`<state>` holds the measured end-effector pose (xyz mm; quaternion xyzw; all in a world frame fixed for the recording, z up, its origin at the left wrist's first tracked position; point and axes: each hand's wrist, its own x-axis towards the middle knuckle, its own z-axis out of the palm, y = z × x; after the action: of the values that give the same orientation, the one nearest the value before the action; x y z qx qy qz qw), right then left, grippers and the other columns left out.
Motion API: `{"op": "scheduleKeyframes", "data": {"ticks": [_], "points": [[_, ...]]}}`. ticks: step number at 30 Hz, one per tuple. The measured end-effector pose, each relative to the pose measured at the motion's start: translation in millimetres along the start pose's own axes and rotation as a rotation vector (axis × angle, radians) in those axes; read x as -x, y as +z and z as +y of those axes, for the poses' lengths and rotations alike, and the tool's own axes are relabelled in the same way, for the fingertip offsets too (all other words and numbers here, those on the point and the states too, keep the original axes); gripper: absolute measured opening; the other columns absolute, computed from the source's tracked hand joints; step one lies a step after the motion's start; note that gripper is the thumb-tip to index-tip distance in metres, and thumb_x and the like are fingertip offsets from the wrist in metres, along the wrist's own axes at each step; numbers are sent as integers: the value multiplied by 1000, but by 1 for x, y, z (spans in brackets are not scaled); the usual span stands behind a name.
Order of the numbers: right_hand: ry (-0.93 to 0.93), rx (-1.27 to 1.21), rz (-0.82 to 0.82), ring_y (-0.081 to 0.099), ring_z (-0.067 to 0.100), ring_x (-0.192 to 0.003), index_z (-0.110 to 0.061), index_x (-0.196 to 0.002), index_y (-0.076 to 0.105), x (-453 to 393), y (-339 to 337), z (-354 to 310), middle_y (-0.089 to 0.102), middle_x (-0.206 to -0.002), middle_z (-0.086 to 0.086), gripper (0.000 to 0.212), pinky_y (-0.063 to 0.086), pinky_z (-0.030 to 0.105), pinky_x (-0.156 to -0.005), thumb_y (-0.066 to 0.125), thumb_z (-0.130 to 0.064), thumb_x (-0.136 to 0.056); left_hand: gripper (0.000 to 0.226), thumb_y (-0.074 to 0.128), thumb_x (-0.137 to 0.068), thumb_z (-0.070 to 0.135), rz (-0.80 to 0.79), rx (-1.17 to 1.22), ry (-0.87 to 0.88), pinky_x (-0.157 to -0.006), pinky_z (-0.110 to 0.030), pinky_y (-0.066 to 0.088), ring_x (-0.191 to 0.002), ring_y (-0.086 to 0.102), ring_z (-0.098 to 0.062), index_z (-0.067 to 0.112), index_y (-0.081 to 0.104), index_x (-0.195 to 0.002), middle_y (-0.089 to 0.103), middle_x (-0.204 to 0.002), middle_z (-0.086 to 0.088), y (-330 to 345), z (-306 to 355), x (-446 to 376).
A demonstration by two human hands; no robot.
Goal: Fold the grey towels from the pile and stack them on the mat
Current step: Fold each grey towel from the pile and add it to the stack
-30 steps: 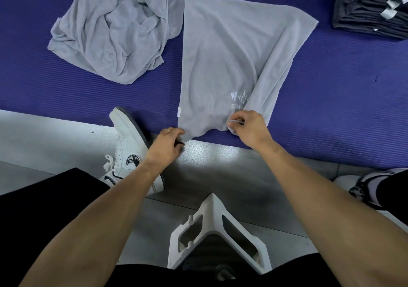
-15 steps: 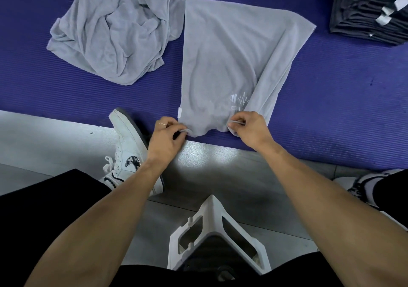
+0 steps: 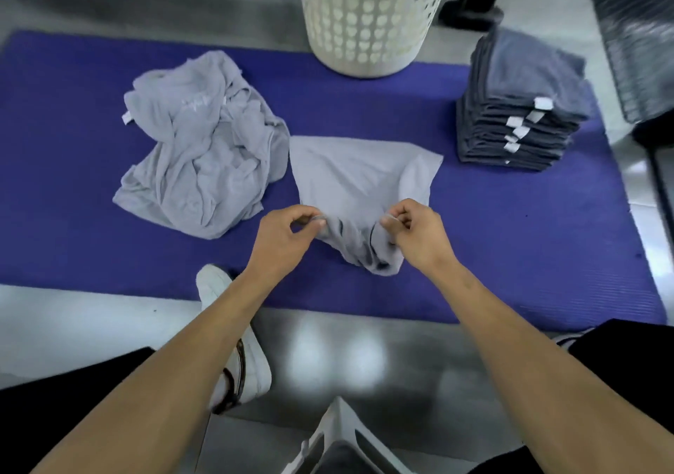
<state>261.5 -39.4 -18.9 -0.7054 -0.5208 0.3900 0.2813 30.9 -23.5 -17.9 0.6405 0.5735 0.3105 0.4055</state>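
Observation:
A light grey towel (image 3: 357, 178) lies partly spread on the blue mat (image 3: 510, 240), its near edge lifted and sagging between my hands. My left hand (image 3: 284, 240) pinches the near left corner. My right hand (image 3: 415, 233) pinches the near right corner. A crumpled pile of light grey towels (image 3: 200, 149) sits on the mat to the left, touching the spread towel's left edge. A stack of folded dark grey towels (image 3: 518, 109) with white tags stands on the mat at the far right.
A white perforated laundry basket (image 3: 368, 14) stands at the mat's far edge. My white shoe (image 3: 233, 335) rests on the grey floor at the mat's near edge. A white stool (image 3: 339, 444) is below me. Dark furniture legs stand at the back right.
Both hands have lifted the towel's near edge off the mat's front and carried it forward over the towel. The head camera has tilted up, bringing the basket and whole mat into view.

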Motion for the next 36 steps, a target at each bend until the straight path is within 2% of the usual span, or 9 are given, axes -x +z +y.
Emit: {"op": "scheduleKeyframes", "data": {"ticks": [4,7,14,19,21,24,28,32,36], "points": [[-135,-7,16,58,6,-65,-17,-87,66,16,-49,-51,66,-78,-4,5,52,22,-64,69,-20,-91,30,69,-90,8,-26,50,114,-76,-9,48,-75,63,8,37,67,-83,68,-77,31,-23,58,-8],[-293,29,37,63,4,-73,-19,-86,71,32,-89,-90,70,-80,-10,2,53,23,-71,72,-18,-88,25,69,-90,10,-51,90,175,-74,-12,49,-75,65,5,33,71,-83,72,-79,23,-41,110,-12],[-442,83,31,63,-11,-79,-13,-94,78,61,-156,-155,71,-86,-18,8,45,6,-76,73,-14,-88,6,80,-81,17,-106,118,211,-83,-28,55,-81,70,-7,23,78,-82,76,-81,7,-59,211,-20],[-477,-50,67,68,-2,-87,-18,-95,78,65,-164,-155,75,-89,-13,10,50,12,-80,74,-15,-86,6,82,-78,17,-170,190,135,-64,-18,53,-66,64,-6,13,78,-82,75,-74,-2,-53,240,-14],[-485,-77,57,70,7,-88,-17,-96,78,62,-159,-150,76,-90,-8,10,54,21,-82,74,-15,-87,8,82,-78,14,-212,236,95,-61,-15,52,-66,66,-5,10,78,-84,75,-75,-3,-48,244,-16],[-492,-43,55,70,7,-88,-18,-100,78,56,-155,-143,76,-91,-10,13,55,28,-83,73,-19,-87,12,80,-78,10,-264,246,57,-57,-13,50,-64,68,-5,5,77,-88,75,-75,-4,-39,247,-20],[-485,-66,90,64,0,-73,-24,-94,77,54,-156,-140,72,-78,-16,9,47,15,-70,75,-22,-86,19,80,-77,12,-316,258,36,-68,-23,58,-78,73,-20,3,77,-93,76,-86,-13,-37,247,-26],[-476,-68,50,63,3,-70,-27,-94,77,59,-154,-138,71,-76,-10,9,48,15,-68,75,-23,-86,27,80,-73,18,-356,242,29,-80,-33,61,-87,74,-31,3,77,-94,76,-89,-16,-39,244,-26],[-466,-82,103,61,0,-66,-30,-93,75,58,-149,-137,67,-69,-14,11,45,13,-64,76,-24,-85,31,81,-69,22,-360,232,8,-87,-40,59,-93,72,-34,4,77,-94,76,-91,-16,-37,244,-28]]}}
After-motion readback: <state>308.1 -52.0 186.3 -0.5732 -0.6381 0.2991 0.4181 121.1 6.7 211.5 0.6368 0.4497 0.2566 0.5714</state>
